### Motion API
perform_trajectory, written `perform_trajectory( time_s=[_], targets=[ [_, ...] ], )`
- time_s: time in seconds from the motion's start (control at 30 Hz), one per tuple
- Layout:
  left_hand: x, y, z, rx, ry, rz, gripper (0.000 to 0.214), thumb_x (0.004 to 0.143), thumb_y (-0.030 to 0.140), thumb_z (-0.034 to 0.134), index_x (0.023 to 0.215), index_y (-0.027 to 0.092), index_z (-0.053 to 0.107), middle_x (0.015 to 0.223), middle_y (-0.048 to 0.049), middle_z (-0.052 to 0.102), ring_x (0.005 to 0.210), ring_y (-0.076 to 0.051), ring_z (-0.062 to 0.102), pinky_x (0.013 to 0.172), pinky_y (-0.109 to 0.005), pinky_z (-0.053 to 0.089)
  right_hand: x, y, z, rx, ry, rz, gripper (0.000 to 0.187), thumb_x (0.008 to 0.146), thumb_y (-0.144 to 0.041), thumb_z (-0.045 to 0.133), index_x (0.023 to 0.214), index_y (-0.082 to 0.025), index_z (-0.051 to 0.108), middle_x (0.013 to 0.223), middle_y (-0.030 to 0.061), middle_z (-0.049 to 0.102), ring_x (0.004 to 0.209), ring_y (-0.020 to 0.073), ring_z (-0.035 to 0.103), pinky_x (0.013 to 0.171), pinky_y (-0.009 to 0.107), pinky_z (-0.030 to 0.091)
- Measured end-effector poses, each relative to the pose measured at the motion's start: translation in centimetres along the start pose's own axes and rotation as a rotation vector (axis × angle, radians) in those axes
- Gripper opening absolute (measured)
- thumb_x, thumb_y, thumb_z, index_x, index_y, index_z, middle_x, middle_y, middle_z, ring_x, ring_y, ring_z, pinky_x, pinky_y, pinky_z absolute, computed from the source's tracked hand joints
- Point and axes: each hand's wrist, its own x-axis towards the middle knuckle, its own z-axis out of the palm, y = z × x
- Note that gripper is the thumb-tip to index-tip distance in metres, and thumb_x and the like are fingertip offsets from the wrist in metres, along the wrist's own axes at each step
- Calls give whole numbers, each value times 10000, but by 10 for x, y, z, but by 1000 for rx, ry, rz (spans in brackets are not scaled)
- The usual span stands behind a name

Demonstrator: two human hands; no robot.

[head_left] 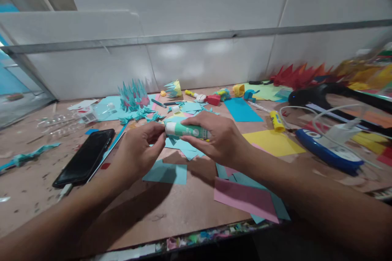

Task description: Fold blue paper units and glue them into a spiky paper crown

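Note:
My right hand (219, 134) is wrapped round a green and white glue stick (192, 131), held level above the table with its white end toward the left. My left hand (139, 144) pinches thumb and fingers together right at that white end; whatever lies between the fingertips is hidden. Under the hands are light blue paper pieces (190, 151), and a light blue rectangle (171, 173) lies nearer me. A small white cylinder, perhaps a cap (176, 109), sits just behind the glue stick. Pink paper (245, 197) lies over blue sheets below my right forearm.
A black phone (85, 157) with a cable lies at left. Spiky blue folded paper (134, 96) stands behind, and red spiky paper (301, 77) at back right. Yellow paper (272, 142), a yellow glue stick (277, 121) and a blue-and-white device (327, 151) with a cord occupy the right side.

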Motion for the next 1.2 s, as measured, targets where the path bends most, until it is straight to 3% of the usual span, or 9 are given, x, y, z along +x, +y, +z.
perform_trajectory(
  time_s=[0.27,0.5,0.67,0.97,1.2],
  targets=[
    [-1,2,-4,83,-12,69,143,892,232,566,931,210,702,818,19,733,727,-144,656,685,-226,477,3,2,0,8,108,-22,249,878,-282,744,1086,-155,694,994,81,762,875,214,706,788,334,558],
    [-1,-4,-1,-10,-9,-6,157,908,278,586,979,211,708,858,8,744,770,-160,676,714,-247,486,-2,2,2,-42,-31,-21,259,874,-202,739,1119,-124,708,1001,96,727,891,214,696,782,323,558],
    [2,-1,-1,-4,-39,-18,173,914,304,584,934,216,733,816,9,736,750,-160,652,695,-246,473,-4,1,3,-75,-9,-69,245,871,-175,738,1103,-103,712,985,102,717,886,217,692,769,316,562],
    [-3,1,-2,181,-55,110,176,902,239,500,824,188,649,693,17,648,632,-136,572,600,-229,416,3,2,-1,-81,61,-105,244,868,-209,753,1079,-94,710,956,112,723,845,212,682,766,329,566],
    [-5,-7,2,424,17,206,195,925,235,457,850,187,631,663,-1,627,561,-141,532,575,-248,374,0,5,-2,-85,4,-101,228,892,-205,715,1105,-126,707,987,104,714,849,215,683,759,339,572]
  ],
)
